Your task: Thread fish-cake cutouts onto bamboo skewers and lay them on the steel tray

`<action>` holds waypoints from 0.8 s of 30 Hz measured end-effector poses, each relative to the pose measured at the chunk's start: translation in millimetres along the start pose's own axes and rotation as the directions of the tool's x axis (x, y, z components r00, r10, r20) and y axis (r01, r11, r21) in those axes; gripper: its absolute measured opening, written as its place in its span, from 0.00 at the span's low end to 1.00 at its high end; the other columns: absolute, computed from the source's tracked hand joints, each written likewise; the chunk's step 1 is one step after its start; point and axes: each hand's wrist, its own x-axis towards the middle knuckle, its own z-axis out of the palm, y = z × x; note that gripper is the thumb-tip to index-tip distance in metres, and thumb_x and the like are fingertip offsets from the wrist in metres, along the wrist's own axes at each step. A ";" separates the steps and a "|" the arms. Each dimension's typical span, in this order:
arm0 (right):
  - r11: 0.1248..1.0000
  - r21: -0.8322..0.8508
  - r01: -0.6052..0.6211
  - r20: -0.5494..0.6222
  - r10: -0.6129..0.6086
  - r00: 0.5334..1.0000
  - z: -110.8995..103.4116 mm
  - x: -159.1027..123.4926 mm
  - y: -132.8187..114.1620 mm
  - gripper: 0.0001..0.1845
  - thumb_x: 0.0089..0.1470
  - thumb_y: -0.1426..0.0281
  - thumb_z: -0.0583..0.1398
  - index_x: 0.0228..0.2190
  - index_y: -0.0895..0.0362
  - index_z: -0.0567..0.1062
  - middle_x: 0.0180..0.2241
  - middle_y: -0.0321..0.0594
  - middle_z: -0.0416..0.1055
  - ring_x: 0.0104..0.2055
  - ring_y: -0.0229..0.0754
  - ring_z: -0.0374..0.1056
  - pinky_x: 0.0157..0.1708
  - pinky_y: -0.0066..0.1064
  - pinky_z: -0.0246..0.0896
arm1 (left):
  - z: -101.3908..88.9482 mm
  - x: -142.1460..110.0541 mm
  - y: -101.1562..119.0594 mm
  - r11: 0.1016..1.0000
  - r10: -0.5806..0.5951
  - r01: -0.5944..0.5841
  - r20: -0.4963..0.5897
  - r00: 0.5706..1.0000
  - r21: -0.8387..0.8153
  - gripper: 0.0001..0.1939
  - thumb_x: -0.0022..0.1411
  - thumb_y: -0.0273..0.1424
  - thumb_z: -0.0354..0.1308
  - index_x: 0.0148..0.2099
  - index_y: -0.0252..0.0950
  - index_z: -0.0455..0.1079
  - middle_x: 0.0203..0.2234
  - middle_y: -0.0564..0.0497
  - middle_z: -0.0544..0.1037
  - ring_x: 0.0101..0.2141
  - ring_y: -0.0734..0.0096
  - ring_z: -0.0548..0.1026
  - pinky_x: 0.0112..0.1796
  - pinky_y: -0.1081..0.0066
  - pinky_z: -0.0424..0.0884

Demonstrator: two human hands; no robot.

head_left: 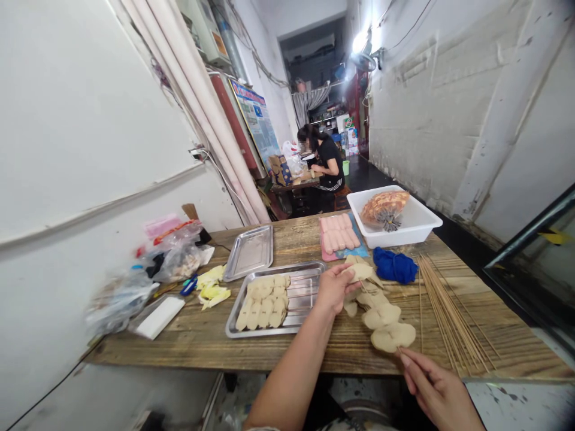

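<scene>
My left hand [333,287] is closed on a pale folded slice [362,272] at the top of a row of tan slices [381,316] threaded on a bamboo skewer. My right hand [435,389], at the table's near edge, pinches the skewer's lower end just below the round bottom slice [393,337]. Left of my left hand, a steel tray [303,288] holds several finished skewers [265,301].
A pile of bare bamboo skewers [449,314] lies at right on the wooden table [197,332]. Behind are a blue cloth [395,266], pink sausages [339,232], a white tub [415,224] with skewered food, an empty steel tray [250,252] and plastic bags [173,254]. Another person sits at a far table [327,164].
</scene>
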 end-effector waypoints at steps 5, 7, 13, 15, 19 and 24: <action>1.000 -0.004 0.010 -0.004 -0.010 1.000 0.5 2.1 2.2 0.25 0.51 0.53 0.55 0.41 0.60 0.74 0.16 0.28 0.58 0.15 0.30 0.49 0.15 0.24 0.44 | 2.5 -2.6 -0.6 1.000 -0.014 0.014 0.004 1.000 -0.004 0.12 0.47 0.25 0.64 0.36 0.28 0.69 0.28 0.46 0.75 0.28 0.72 0.74 0.32 0.70 0.74; 1.000 0.006 0.013 -0.004 -0.013 1.000 0.7 3.7 4.5 0.25 0.52 0.54 0.55 0.42 0.61 0.73 0.16 0.28 0.58 0.15 0.30 0.49 0.14 0.23 0.43 | 4.3 -4.1 -1.6 0.999 -0.029 0.029 0.005 1.000 -0.017 0.12 0.47 0.25 0.64 0.36 0.28 0.69 0.28 0.46 0.75 0.28 0.73 0.74 0.32 0.70 0.74; 1.000 0.011 -0.019 -0.012 0.019 1.000 -1.3 4.4 6.0 0.28 0.51 0.52 0.55 0.44 0.61 0.72 0.17 0.28 0.58 0.14 0.29 0.47 0.14 0.23 0.41 | 10.6 -8.5 -5.3 0.997 -0.072 0.073 0.021 0.997 -0.031 0.10 0.49 0.23 0.62 0.36 0.27 0.68 0.29 0.45 0.75 0.28 0.73 0.74 0.31 0.71 0.74; 1.000 0.010 -0.027 -0.014 0.028 1.000 -2.5 3.8 4.3 0.28 0.51 0.52 0.55 0.43 0.61 0.72 0.17 0.28 0.58 0.14 0.29 0.48 0.14 0.23 0.41 | 11.9 -9.4 -5.7 0.998 -0.065 0.066 0.021 0.998 -0.020 0.10 0.49 0.23 0.61 0.36 0.27 0.68 0.29 0.44 0.75 0.28 0.72 0.74 0.31 0.71 0.73; 0.999 -0.012 -0.036 -0.033 0.036 0.999 -5.4 3.6 1.6 0.27 0.49 0.51 0.55 0.41 0.59 0.74 0.16 0.28 0.58 0.14 0.31 0.50 0.14 0.24 0.44 | 13.3 -10.4 -4.8 0.999 -0.037 0.038 0.031 0.999 -0.012 0.10 0.49 0.24 0.62 0.36 0.27 0.69 0.30 0.44 0.75 0.30 0.71 0.75 0.33 0.69 0.74; 0.999 -0.038 -0.012 -0.022 0.011 1.000 -8.3 4.0 0.0 0.26 0.51 0.53 0.55 0.42 0.60 0.74 0.17 0.29 0.58 0.15 0.31 0.50 0.14 0.24 0.43 | 12.9 -10.4 -4.3 0.999 -0.033 0.034 0.041 0.999 -0.002 0.10 0.50 0.26 0.62 0.36 0.27 0.69 0.30 0.44 0.75 0.29 0.71 0.75 0.33 0.68 0.73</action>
